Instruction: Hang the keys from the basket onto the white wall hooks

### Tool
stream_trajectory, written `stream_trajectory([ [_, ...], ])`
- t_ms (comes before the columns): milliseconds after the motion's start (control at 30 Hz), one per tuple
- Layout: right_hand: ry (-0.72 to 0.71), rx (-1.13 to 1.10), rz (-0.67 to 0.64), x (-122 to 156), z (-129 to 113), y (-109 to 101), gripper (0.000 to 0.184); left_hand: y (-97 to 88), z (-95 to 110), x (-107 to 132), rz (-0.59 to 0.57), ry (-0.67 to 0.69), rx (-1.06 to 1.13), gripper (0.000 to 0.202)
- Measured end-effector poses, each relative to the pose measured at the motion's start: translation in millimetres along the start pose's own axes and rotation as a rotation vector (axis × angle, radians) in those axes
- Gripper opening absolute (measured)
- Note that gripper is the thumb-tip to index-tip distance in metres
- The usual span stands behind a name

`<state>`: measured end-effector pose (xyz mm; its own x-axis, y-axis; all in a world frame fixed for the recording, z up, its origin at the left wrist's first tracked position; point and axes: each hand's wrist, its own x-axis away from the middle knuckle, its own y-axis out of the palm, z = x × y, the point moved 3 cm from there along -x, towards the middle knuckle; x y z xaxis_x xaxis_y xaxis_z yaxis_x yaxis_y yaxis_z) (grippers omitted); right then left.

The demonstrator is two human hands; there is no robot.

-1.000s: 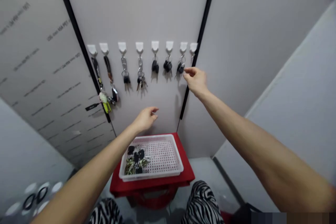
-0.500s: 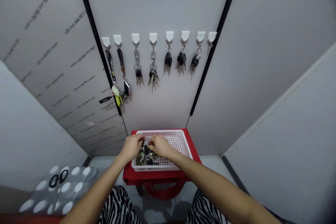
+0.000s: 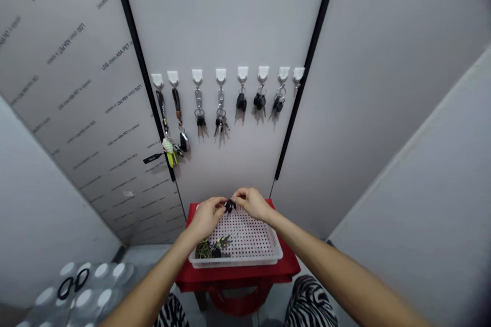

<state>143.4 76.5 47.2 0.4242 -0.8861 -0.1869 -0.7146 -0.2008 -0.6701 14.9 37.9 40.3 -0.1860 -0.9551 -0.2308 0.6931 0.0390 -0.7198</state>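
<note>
A bunch of black-headed keys (image 3: 230, 206) hangs between my two hands, above the far side of a white perforated basket (image 3: 253, 261). My right hand (image 3: 250, 202) pinches the top of the bunch. My left hand (image 3: 209, 216) closes its fingertips at the bunch's left side. More keys (image 3: 218, 248) lie in the basket's near left corner, beside a tangle of green cord or rings (image 3: 203, 249). On the wall ahead, several white hooks (image 3: 220, 75) stand in a row, most bearing key bunches (image 3: 221, 123). The rightmost hook (image 3: 298, 74) carries only a small metal piece.
The basket stands on a red cloth-covered stool (image 3: 286, 265) with a hanging red handle (image 3: 241, 302). Wrapped bottles with white caps (image 3: 84, 297) are at the lower left. Grey panels (image 3: 368, 87) close in both sides, and patterned knees (image 3: 310, 299) flank the stool.
Both hands have risen from the basket's left part towards its far edge, bringing a key bunch up with them. The camera view has tilted up, so the hooks appear lower.
</note>
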Motion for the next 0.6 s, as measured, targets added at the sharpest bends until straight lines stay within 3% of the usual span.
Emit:
stream_trajectory([
  [133, 0.06, -0.113, 0.096, -1, 2, -43, 0.018, 6.6, 34, -22, 0.06, 0.06, 0.092, 0.028],
  [267, 0.054, -0.152, 0.233, -7, -5, -102, 0.016, 5.4, 83, -51, 0.125, 0.188, 0.118, 0.032],
  [467, 0.012, -0.145, 0.493, -21, -29, -202, 0.013, -10.6, 167, -99, 0.242, 0.319, 0.067, 0.037],
  [600, 0.036, -0.083, 0.641, -35, -46, -251, 0.011, -24.0, 208, -130, 0.289, 0.343, 0.016, 0.039],
])
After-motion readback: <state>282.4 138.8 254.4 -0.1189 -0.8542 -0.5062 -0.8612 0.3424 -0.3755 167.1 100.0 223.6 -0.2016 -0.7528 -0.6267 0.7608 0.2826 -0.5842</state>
